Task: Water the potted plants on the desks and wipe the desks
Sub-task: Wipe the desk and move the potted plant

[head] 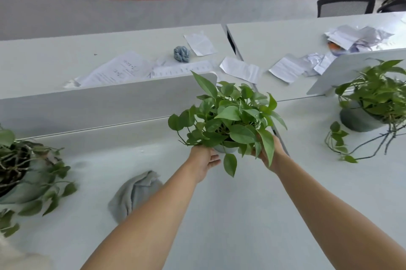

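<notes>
a person's left hand [203, 160] and right hand [270, 153] cradle a small potted plant [228, 120] from either side near the middle of the pale desk [241, 214], just in front of the low divider [98, 103]. the fingers of both hands curl round the pot beneath the leaves, though foliage hides most of them. whether the pot rests on the desk or hangs clear cannot be told. a grey cloth [134, 193] lies crumpled to the left. the plant is best kept level, gripped low on the pot rather than by the stems.
</notes>
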Action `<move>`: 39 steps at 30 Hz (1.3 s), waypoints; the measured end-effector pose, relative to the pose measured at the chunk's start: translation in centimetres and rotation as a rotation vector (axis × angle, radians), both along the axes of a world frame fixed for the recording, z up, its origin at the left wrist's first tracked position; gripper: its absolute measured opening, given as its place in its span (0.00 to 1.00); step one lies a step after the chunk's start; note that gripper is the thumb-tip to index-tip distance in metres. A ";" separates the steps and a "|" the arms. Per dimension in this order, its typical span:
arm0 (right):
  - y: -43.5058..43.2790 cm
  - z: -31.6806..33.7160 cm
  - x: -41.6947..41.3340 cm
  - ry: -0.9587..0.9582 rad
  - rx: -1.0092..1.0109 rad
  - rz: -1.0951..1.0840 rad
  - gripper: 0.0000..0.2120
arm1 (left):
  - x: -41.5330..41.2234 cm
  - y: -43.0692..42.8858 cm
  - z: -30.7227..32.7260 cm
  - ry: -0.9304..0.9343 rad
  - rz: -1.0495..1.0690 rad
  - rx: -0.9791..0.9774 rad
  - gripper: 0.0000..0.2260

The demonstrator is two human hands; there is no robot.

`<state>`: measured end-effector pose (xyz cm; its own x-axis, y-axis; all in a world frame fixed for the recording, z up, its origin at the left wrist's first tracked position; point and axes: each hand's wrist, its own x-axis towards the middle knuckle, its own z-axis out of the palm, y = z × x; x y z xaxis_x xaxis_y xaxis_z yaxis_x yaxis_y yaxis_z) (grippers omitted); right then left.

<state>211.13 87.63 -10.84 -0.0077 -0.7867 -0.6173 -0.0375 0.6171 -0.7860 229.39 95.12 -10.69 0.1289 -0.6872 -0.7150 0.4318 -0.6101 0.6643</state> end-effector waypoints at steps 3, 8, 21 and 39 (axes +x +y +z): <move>1.2 -0.5 -0.4 0.058 -0.018 -0.014 0.08 | 0.6 1.5 0.0 -0.022 -0.023 0.097 0.14; 7.5 -4.2 1.0 0.333 -0.041 -0.126 0.16 | 5.3 7.0 0.0 -0.222 0.037 0.138 0.07; 23.3 -10.9 24.1 0.965 -0.773 1.258 0.34 | 23.2 26.0 -7.3 -1.391 -0.570 0.237 0.13; 9.2 -12.3 33.6 1.224 -0.551 0.968 0.36 | 23.5 28.6 -14.3 -1.658 -0.575 0.127 0.27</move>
